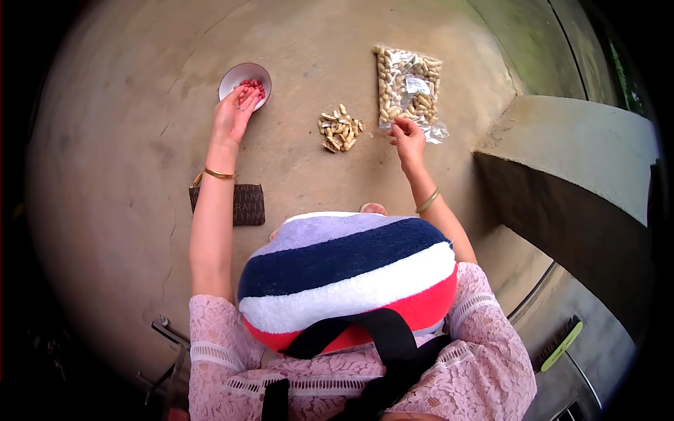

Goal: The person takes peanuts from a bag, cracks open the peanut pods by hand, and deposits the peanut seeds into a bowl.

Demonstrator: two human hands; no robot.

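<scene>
My left hand (236, 118) is over the near rim of a white bowl (263, 72) with a dark outer edge. Its fingers stretch out, palm partly turned up, next to several red peanut kernels (253, 85) in the bowl. Loosely curled, my right hand (409, 142) is at the near end of a clear plastic bag (402, 67) of unshelled peanuts. A gap shows between its thumb and fingers, and I see nothing held there. Between my hands, a small heap of peanut shells (340, 129) lies on the floor.
A dark patterned pouch (247, 204) lies under my left forearm. A striped cushion (344, 263) covers my lap, with a black strap across it. To the right stands a concrete ledge (576, 147); a green-backed brush (562, 346) is at the lower right.
</scene>
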